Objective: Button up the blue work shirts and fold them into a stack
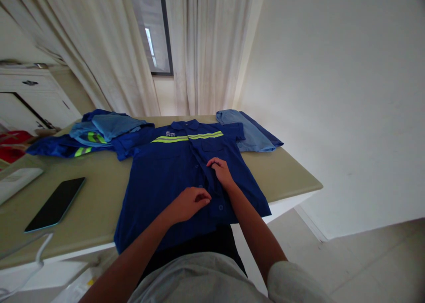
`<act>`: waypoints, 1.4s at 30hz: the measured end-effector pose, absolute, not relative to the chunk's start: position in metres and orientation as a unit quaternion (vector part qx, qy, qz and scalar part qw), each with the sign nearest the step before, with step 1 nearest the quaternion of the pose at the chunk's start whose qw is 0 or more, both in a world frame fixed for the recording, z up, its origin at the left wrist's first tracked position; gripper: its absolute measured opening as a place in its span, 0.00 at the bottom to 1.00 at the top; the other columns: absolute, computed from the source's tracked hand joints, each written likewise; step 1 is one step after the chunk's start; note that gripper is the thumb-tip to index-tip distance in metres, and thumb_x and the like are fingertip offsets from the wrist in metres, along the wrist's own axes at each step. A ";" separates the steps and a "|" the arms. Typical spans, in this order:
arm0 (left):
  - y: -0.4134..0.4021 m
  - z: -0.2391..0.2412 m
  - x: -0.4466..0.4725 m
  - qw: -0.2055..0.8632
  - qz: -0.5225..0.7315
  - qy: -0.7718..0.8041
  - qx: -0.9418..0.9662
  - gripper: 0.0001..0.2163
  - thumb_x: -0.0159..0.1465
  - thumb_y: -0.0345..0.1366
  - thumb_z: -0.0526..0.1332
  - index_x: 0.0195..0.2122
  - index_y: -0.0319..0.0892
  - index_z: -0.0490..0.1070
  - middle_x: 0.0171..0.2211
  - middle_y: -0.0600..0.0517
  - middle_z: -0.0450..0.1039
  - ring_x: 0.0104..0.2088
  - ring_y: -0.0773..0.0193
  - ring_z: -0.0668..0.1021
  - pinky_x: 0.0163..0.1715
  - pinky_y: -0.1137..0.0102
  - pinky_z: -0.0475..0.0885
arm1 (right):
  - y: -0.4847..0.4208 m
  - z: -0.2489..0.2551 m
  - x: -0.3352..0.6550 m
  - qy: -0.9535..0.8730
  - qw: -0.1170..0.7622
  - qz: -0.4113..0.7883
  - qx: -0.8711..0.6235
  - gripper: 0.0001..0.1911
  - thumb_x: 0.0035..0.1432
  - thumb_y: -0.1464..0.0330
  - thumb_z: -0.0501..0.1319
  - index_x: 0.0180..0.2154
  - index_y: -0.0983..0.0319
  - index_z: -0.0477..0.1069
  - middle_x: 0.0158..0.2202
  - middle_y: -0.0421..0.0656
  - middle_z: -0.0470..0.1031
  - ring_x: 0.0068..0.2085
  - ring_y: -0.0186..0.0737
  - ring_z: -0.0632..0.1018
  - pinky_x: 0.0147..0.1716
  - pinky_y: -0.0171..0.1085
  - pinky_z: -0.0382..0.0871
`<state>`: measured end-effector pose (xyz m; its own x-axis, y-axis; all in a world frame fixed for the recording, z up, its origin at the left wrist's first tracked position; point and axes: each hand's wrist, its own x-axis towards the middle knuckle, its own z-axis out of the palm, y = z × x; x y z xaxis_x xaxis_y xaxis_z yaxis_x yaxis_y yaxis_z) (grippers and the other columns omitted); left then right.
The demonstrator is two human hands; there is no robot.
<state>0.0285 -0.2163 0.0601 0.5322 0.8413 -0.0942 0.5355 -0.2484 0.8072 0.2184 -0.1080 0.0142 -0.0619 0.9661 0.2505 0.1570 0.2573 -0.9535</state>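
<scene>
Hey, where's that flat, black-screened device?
In the head view, the flat, black-screened device lies at left on the tan tabletop, left of the dark blue cloth shirt.

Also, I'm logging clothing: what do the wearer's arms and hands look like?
The left hand and right hand are gloveless, with no visible ring, watch or marking. A short grey sleeve shows on the right; any left sleeve is out of view.

On the left part of the table (99,183) there lies a black tablet (56,204), and near it is a cable (40,255). Behind hang pale curtains (212,46), with a window (149,10) between them. A white cabinet (36,92) stands at far left.
</scene>
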 end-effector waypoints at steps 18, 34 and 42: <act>-0.140 0.036 -0.001 0.345 0.155 0.394 0.838 0.03 0.63 0.34 0.64 0.37 0.43 0.76 0.31 0.54 0.77 0.31 0.64 0.78 0.34 0.71 0.70 | -0.118 0.021 0.215 -0.728 0.426 0.340 -0.416 0.04 0.58 0.69 0.64 0.37 0.61 0.76 0.37 0.40 0.75 0.37 0.36 0.72 0.40 0.35 0.64; -0.152 0.015 -0.008 0.251 0.263 0.348 0.864 0.06 0.67 0.29 0.61 0.39 0.45 0.77 0.37 0.51 0.77 0.40 0.62 0.77 0.42 0.69 0.69 | -0.158 0.031 0.214 -0.712 0.406 0.321 -0.474 0.05 0.61 0.70 0.65 0.40 0.59 0.80 0.38 0.42 0.80 0.37 0.37 0.78 0.38 0.36 0.69; -0.151 0.012 -0.007 0.239 0.254 0.380 0.857 0.03 0.60 0.28 0.65 0.31 0.43 0.73 0.30 0.54 0.74 0.33 0.64 0.75 0.36 0.70 0.65 | -0.167 0.009 0.210 -0.751 0.384 0.304 -0.443 0.06 0.53 0.73 0.68 0.35 0.60 0.77 0.36 0.39 0.73 0.34 0.34 0.73 0.35 0.33 0.65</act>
